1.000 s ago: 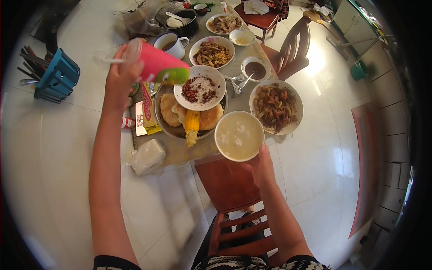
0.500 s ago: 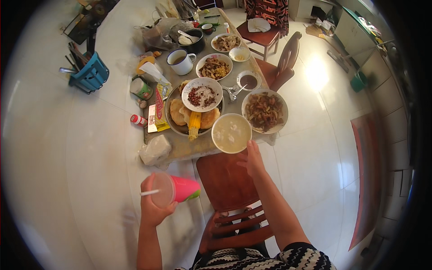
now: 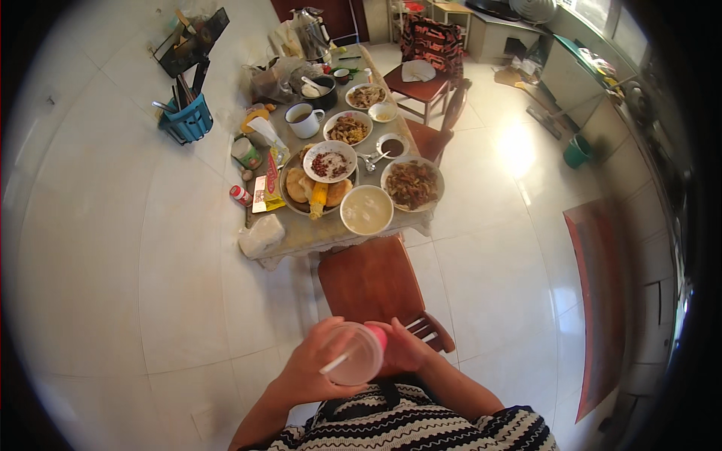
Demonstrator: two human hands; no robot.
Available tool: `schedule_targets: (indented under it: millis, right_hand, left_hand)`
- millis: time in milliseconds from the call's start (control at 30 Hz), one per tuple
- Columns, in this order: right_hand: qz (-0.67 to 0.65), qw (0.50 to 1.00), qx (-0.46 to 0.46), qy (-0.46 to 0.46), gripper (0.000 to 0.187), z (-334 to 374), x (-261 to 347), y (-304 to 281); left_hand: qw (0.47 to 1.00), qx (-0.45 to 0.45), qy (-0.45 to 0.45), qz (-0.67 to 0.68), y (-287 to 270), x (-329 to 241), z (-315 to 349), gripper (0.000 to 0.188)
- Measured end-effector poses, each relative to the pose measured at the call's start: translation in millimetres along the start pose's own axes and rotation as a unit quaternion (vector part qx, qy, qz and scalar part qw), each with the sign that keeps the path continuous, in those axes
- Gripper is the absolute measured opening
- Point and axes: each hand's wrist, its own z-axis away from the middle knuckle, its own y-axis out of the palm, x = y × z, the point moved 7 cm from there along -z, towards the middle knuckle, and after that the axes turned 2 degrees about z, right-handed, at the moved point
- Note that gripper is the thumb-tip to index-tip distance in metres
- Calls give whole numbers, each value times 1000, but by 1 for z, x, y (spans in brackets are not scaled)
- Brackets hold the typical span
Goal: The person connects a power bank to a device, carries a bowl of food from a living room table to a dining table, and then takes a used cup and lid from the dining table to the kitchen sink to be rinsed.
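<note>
A pink tumbler point(image 3: 356, 353) with a translucent lid and a white straw is held close to my body, over the wooden chair. My left hand point(image 3: 310, 368) is wrapped around its lid end from the left. My right hand point(image 3: 404, 347) is cupped against the pink side from the right; its fingertips are partly hidden behind the tumbler. Beyond, on the dining table, a bowl of pale soup point(image 3: 366, 210) stands at the near edge. Beside it are a plate of brown stir-fry point(image 3: 413, 185) and a tray with flatbreads point(image 3: 298, 188) and a corn cob point(image 3: 318, 199).
The wooden chair point(image 3: 372, 278) stands between me and the table. A white mug point(image 3: 304, 122) and several dishes cover the table. A plastic-wrapped white bundle point(image 3: 262, 235) lies at its near left corner. A blue utensil basket point(image 3: 186, 120) hangs on the left wall. A second chair point(image 3: 418, 89) is farther back.
The tumbler has come nearer to my body and to the right in my left hand. My right hand has left the soup bowl's rim and come to the tumbler. The view has shifted back.
</note>
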Motion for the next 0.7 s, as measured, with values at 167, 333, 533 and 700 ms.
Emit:
schedule_targets:
  millis: [167,333,533,700]
  right_hand:
    - [29,993,-51,-101,58,36,-29,-14]
    - [-100,970,-187,-119,45,78,-86,-25]
    - [-38,956,-53,-285,44,113,-127,-68]
    - [-163,625,41,-762,45,186,-103,-42]
  left_hand:
    - [996,1,82,39,30,-32,17,88]
    - [981,87,159,72,66,-68,36,86]
    - [943,158,252,150,107,-112,58,80]
    - [955,93,259,106,159,-150,39,76]
